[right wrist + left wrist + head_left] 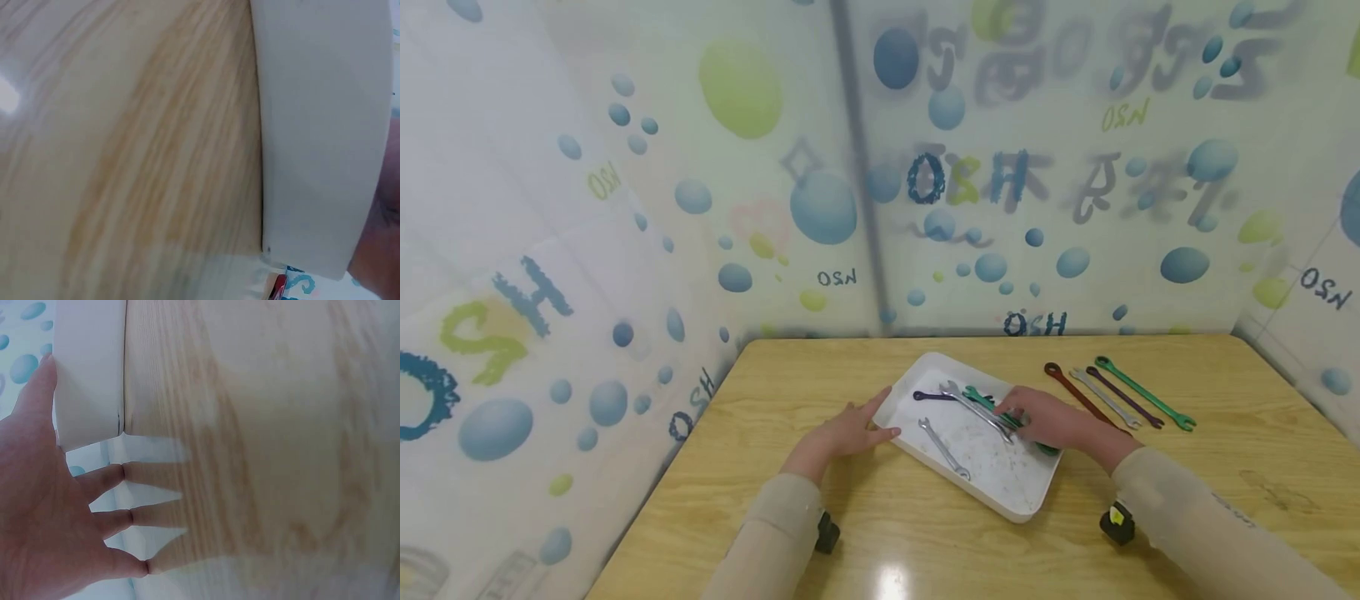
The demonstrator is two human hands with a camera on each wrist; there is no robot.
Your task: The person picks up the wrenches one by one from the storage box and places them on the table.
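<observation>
A white tray [936,467] sits at an angle on the table with several wrenches in it. My left hand [850,429] touches its left corner, thumb and fingers spread; in the left wrist view the hand [44,506] lies along the tray's end wall [90,375]. Over the tray's right side, my right hand [1041,414] reaches down with bent fingers among green wrenches [976,395] and a silver wrench [973,407]; I cannot tell which it grips. A purple wrench [928,396] and a smaller silver wrench [943,450] lie beside them. The right wrist view mostly shows the tray's outer wall [322,137].
To the right of the tray lie a red wrench [1071,385], a silver wrench [1105,397], a purple wrench [1123,398] and a green wrench [1142,392], roughly side by side. A patterned curtain [925,250] stands behind the wooden table [805,367].
</observation>
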